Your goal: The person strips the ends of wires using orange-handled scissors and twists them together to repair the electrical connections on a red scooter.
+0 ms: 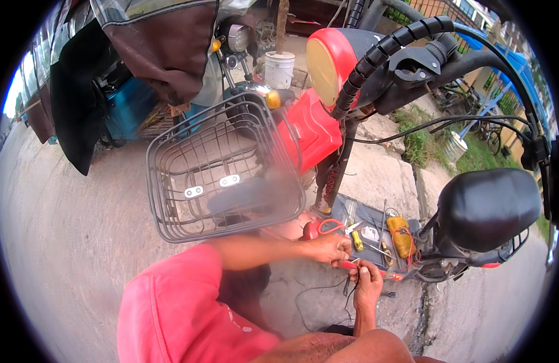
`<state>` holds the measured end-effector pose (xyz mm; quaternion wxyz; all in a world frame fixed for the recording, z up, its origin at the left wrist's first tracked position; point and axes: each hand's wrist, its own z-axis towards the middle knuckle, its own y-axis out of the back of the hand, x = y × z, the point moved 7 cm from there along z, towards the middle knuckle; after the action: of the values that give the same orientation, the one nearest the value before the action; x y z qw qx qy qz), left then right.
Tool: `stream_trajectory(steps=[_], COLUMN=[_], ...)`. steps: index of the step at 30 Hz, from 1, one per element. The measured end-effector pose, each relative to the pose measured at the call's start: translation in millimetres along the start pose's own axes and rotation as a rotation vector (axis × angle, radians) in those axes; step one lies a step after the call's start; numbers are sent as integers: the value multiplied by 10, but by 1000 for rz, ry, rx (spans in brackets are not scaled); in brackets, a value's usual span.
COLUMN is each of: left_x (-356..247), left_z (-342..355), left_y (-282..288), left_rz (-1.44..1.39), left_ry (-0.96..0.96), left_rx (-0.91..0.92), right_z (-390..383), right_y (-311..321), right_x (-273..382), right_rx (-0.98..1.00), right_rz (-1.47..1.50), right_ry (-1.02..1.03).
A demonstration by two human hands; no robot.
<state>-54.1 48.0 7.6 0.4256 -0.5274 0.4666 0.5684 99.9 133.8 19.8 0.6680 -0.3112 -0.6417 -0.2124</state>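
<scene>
Though near fingers (pixel 342 247), scissors (pixel 352 228) beside screwdriver (pixel 357 241)

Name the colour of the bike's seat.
The seat is black, best seen in the head view.

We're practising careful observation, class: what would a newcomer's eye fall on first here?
Probably the black wire basket left of centre, with the bike's red front to its right. Below centre, the left hand and right hand hold a small red piece beside scattered tools.

Room above the footboard (pixel 371 213) between two obstacles: wire basket (pixel 231 233), black seat (pixel 490 209).
</scene>
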Motion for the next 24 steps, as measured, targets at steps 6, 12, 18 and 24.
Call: stream_trajectory(steps=[6,12,18,24], left_x=[69,-48,-176,-299], left_z=[-161,-275,-288,-275], left_y=[-72,-120,-82,-5], left_rz=[-114,-109,195,322], left_ry=[34,84,-127,-439], left_rx=[10,45,-13,-140], right_z=[-40,-70,-22,-9], right_y=[-24,23,89,7], right_x=[-38,-154,-186,-190], right_rx=[58,26,-32,-61], right_rz=[-17,-90,-131,-222], right_ry=[11,-5,1,-37])
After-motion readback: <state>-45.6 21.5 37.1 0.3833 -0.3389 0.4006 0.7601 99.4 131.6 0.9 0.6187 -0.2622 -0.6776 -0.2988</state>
